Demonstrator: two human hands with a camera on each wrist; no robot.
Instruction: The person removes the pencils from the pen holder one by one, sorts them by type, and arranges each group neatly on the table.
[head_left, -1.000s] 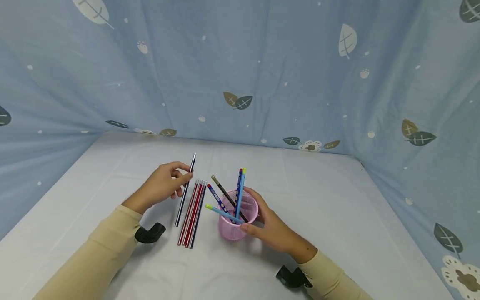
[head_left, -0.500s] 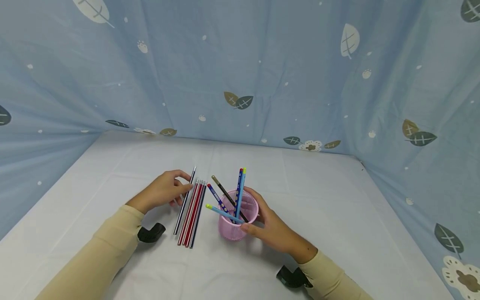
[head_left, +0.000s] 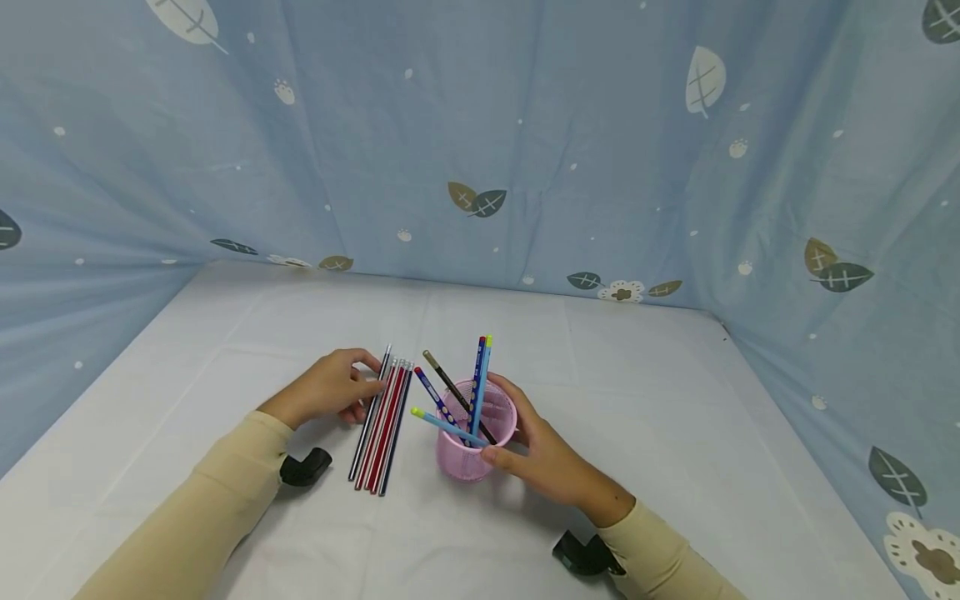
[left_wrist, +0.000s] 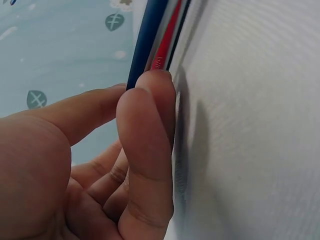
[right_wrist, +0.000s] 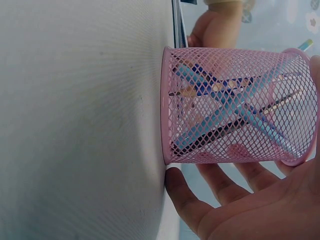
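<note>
My left hand [head_left: 330,390] pinches a dark blue striped pencil [head_left: 360,450] between thumb and fingertips. This pencil lies along the left side of a row of several red and dark blue striped pencils [head_left: 385,433]. In the left wrist view, the blue pencil [left_wrist: 146,42] comes up past the fingertips, with a red one close behind. My right hand [head_left: 543,446] grips a pink mesh pencil cup [head_left: 459,467], thumb at its rim and fingers around the far side. Light blue, dark blue and dark pencils lean inside the upright cup, their points down in the right wrist view.
A white cloth [head_left: 652,433] covers the table. Behind and at both sides hangs a blue curtain [head_left: 360,125] with leaf prints. Black wrist mounts [head_left: 306,467] jut out below both sleeves.
My left hand has brought the dark blue striped pencil down toward me and slightly right, until it sits alongside the row. The right hand and the cup have stayed in place.
</note>
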